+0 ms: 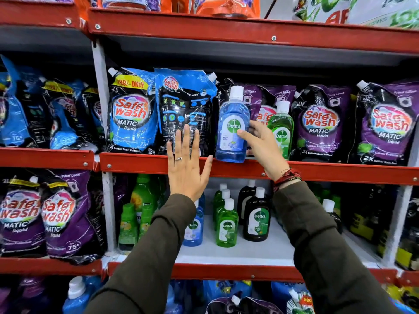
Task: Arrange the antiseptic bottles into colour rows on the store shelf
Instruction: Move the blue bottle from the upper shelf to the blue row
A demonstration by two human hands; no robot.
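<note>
My right hand [264,146] grips a blue antiseptic bottle [232,130] with a white cap, held at the front lip of the upper red shelf [140,163]. Just right of it a green antiseptic bottle [281,125] stands on that shelf, partly behind my hand. My left hand [187,164] is flat and spread, fingers up, against the shelf edge and a blue pouch, holding nothing. On the white shelf below [260,250] stand a blue bottle [193,230], a row of green bottles [226,225] and dark brown bottles [256,218].
Blue detergent pouches [133,114] and purple detergent pouches [319,123] fill the upper shelf behind the bottles. Purple pouches [59,216] and small green bottles [129,225] sit lower left. A grey upright post [101,87] divides the bays. More bottles stand far right below.
</note>
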